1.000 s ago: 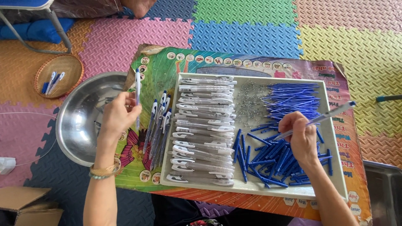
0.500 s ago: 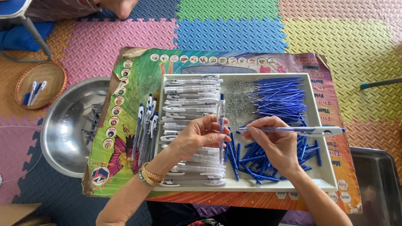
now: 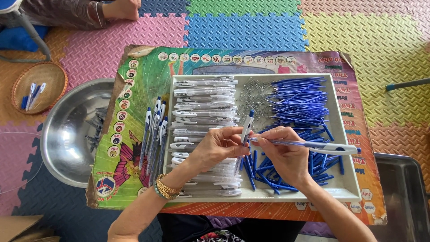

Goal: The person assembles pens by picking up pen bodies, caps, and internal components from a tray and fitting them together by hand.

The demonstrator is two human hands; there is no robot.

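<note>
a floor of interlocking foam mats in pink, blue, green and yellow lies under everything, and on it a colourful printed board (image 3: 134, 134) serves as the work surface. there is only the head view to go through.

head view: a white tray (image 3: 351, 190) sits on the board, with white pen barrels (image 3: 204, 96) stacked in its left part, a scatter of small metal springs (image 3: 255, 96) in the middle and blue refills (image 3: 298, 101) heaped on the right. a row of finished pens (image 3: 154, 130) lies on the board just left of the tray, beside a steel bowl (image 3: 67, 134) that holds some dark parts. farther left a wicker basket (image 3: 40, 85) holds a few more pens. another person's arm rests on the mat at the top left.

a second ago the hands were well apart, the left out over the finished row and the right over the refills; half a second ago they had come together above the tray. now both meet at the tray's middle, so i judge one pen is laid down and the next assembly is under way.

the left hand (image 3: 217, 148) has its fingertips pinched shut on a white barrel with a blue tip (image 3: 247, 127), held nearly upright between thumb and forefinger. the right hand (image 3: 286, 154) is clamped on a second pen (image 3: 322, 146) lying level, its white and blue end sticking out to the right, its thin near end touching the left fingers just beside the upright barrel.
</note>
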